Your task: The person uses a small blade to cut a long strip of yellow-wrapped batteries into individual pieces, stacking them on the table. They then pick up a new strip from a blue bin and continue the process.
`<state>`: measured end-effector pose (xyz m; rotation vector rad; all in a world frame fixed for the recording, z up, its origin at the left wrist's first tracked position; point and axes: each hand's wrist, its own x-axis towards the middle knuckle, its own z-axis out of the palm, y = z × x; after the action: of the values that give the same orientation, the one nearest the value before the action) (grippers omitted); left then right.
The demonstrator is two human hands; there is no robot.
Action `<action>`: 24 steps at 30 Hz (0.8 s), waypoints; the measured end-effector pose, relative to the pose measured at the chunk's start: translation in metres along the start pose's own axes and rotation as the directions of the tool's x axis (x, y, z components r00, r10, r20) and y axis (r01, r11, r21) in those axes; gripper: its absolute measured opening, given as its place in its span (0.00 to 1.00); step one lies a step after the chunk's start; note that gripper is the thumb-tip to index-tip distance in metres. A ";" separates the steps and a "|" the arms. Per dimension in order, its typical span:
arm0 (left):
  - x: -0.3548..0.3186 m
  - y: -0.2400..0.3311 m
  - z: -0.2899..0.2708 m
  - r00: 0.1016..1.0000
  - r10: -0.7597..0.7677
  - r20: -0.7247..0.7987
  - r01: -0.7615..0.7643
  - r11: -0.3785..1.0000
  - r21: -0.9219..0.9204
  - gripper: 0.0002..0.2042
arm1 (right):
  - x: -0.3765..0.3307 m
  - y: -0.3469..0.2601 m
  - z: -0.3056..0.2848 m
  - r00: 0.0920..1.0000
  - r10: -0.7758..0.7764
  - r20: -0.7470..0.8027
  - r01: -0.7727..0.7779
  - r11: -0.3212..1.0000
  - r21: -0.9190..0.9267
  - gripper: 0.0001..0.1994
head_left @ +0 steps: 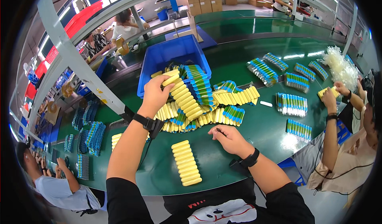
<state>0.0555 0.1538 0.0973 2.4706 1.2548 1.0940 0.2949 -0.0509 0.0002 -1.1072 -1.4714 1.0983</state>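
Observation:
My left hand (pixel 155 92) is closed on the upper end of a row of yellow rounded bars (pixel 184 96), which slants down over a heap beside a blue bin. In the heap lie more yellow bars (pixel 234 98) and blue-green striped pieces (pixel 197 82), some spilling from the bin. Thumb and forefinger of my right hand (pixel 232 141) are pinched together at a small dark thing, too small to make out. That hand is just above the green table, right of a separate neat row of yellow bars (pixel 186 163) lying near the front edge.
The blue bin (pixel 153 55) stands behind the heap. Clear-wrapped bundles (pixel 291 104) and a pile of clear plastic bags (pixel 338 67) lie to the right, where a co-worker's hands (pixel 329 98) hold yellow bars. A metal post (pixel 85 74) and blue bundles (pixel 95 138) are at left.

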 end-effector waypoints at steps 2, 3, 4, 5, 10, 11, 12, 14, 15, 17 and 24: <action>-0.003 0.009 -0.002 0.981 0.149 -0.122 -0.141 0.988 0.066 0.13 | -0.001 -0.001 0.000 1.000 0.005 0.017 -0.005 1.000 -0.019 0.10; -0.008 0.013 -0.006 0.981 0.150 -0.123 -0.142 0.987 0.070 0.13 | -0.001 -0.003 0.001 1.000 0.002 0.018 -0.002 1.000 -0.016 0.10; -0.014 0.020 -0.010 0.969 0.202 -0.145 -0.199 0.979 0.038 0.12 | -0.002 -0.004 0.001 1.000 -0.009 0.018 0.009 1.000 -0.018 0.10; -0.020 0.030 -0.013 0.953 0.253 -0.167 -0.256 0.967 0.003 0.12 | -0.003 -0.005 -0.001 1.000 -0.016 0.015 0.016 1.000 -0.023 0.10; -0.079 0.070 -0.039 0.961 0.145 0.234 -0.114 0.984 -0.140 0.13 | -0.005 -0.003 -0.004 1.000 -0.028 -0.004 0.028 0.999 -0.045 0.11; -0.085 0.071 -0.041 0.930 0.067 0.361 -0.001 0.984 -0.181 0.14 | -0.005 -0.002 -0.003 0.999 -0.040 -0.024 0.039 0.998 -0.040 0.11; -0.089 0.066 -0.038 0.931 0.070 0.358 -0.004 0.983 -0.183 0.14 | -0.006 -0.002 -0.004 1.000 -0.016 -0.020 0.016 1.000 -0.006 0.11; -0.097 0.047 -0.033 0.908 -0.076 0.412 0.129 0.986 -0.104 0.14 | -0.005 -0.004 0.001 1.000 -0.008 0.010 0.008 1.000 0.004 0.12; -0.098 0.034 -0.031 0.913 -0.084 0.399 0.133 0.986 -0.096 0.14 | -0.004 -0.006 0.004 1.000 0.008 0.029 -0.009 1.000 0.012 0.12; -0.093 0.021 -0.029 0.897 -0.188 0.400 0.281 0.941 -0.187 0.16 | -0.004 -0.003 0.005 0.999 0.010 0.042 -0.010 1.000 -0.003 0.13; -0.102 0.063 -0.049 0.944 -0.011 0.331 0.192 0.832 -0.520 0.16 | 0.006 -0.015 -0.002 0.995 -0.096 -0.031 0.099 0.987 0.126 0.14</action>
<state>0.0239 0.0289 0.1055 2.0068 0.8197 0.8332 0.2943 -0.0478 0.0157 -0.9470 -1.4012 1.0908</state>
